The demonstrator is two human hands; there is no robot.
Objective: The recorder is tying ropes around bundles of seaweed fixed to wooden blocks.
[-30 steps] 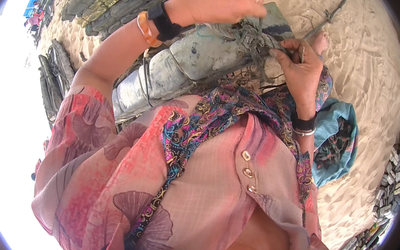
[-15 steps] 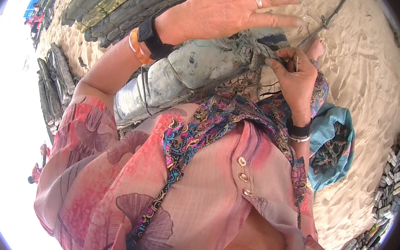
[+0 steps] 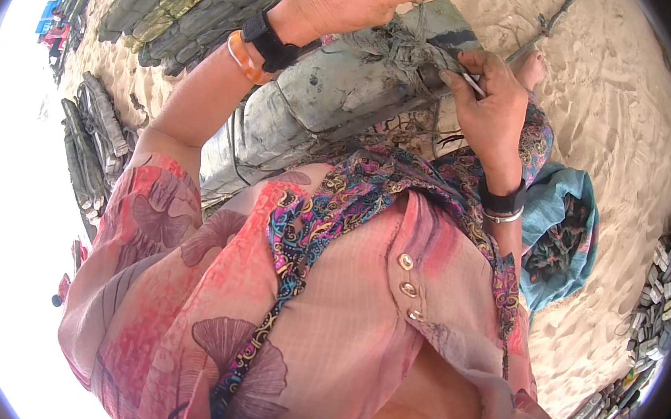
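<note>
A long, weathered grey bundle [image 3: 287,121] lies slantwise before me, bound with thin cords. Frayed grey rope [image 3: 401,52] is knotted around its far right end. Above that knot, my left hand [image 3: 357,2] is closed in a pinch, and a thin strand of the rope runs up to its fingertips. At the knot's right side my right hand [image 3: 495,104] is closed around a slim silver metal rod [image 3: 472,84]; its thumb and forefinger are against the rope. The rod's far tip cannot be made out.
Dark long bundles [image 3: 209,15] are stacked at the far left, with more [image 3: 98,141] below. A blue sack [image 3: 560,245] with dark contents stands on the sand at my right. Grey blocks [image 3: 658,306] are heaped at the right edge. My bare foot [image 3: 531,69] is beyond my right hand.
My left hand, spread open before, has drawn back left and closed on a strand. My right hand has shifted slightly, and more of the metal rod shows.
</note>
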